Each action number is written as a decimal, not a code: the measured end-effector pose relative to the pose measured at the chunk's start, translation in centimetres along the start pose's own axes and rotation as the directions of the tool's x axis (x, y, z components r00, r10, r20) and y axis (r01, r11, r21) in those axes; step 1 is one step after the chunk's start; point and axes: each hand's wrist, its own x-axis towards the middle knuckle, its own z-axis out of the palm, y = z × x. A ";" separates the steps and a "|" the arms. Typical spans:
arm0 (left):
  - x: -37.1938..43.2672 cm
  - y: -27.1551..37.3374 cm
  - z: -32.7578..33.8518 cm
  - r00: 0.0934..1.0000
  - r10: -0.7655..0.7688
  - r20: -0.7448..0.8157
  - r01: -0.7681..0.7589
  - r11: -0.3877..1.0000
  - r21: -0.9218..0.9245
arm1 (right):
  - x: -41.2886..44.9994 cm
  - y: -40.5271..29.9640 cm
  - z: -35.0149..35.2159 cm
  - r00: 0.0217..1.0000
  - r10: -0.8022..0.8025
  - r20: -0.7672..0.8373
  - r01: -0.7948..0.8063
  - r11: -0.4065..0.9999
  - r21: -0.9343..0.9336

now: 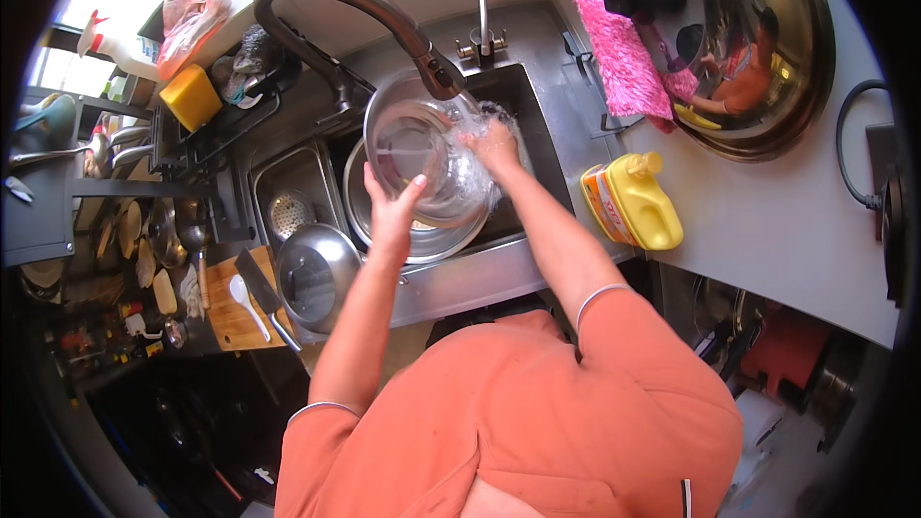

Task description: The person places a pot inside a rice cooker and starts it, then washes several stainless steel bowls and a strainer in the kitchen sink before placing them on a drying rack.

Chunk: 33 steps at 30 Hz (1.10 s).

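Observation:
A shiny metal bowl is tilted under running water from the pull-down kitchen faucet. My left hand grips its near-left rim, thumb on the inside. At the bowl's right side, my right hand is in the splashing water, which partly hides its fingers; whether it grips the rim is unclear. Beneath the bowl, a larger metal basin rests in the stainless steel sink.
Left of the basin are a small sink compartment with a strainer and a glass-and-metal pot lid. A cleaver and white spoon lie on a wooden cutting board. At right stand a yellow detergent jug and pink fluffy cloth.

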 end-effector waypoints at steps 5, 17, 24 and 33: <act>3.0 -10.3 2.9 0.985 -0.163 -0.062 0.129 0.921 -0.368 | -1.2 6.0 9.6 0.974 0.200 -0.106 -0.146 0.912 0.384; 1.2 -2.8 2.9 0.942 -0.309 -0.127 0.291 0.946 -0.145 | 0.5 0.1 2.3 0.909 0.215 -0.356 -0.197 0.977 0.086; 0.8 2.4 2.9 0.970 -0.239 -0.030 0.241 0.958 0.156 | -2.7 1.2 2.7 0.928 0.297 -0.223 -0.302 0.953 0.015; 2.1 -4.9 2.5 0.996 -0.091 -0.009 0.091 0.995 -0.029 | -2.7 2.0 6.0 0.982 0.145 0.119 -0.188 0.756 0.627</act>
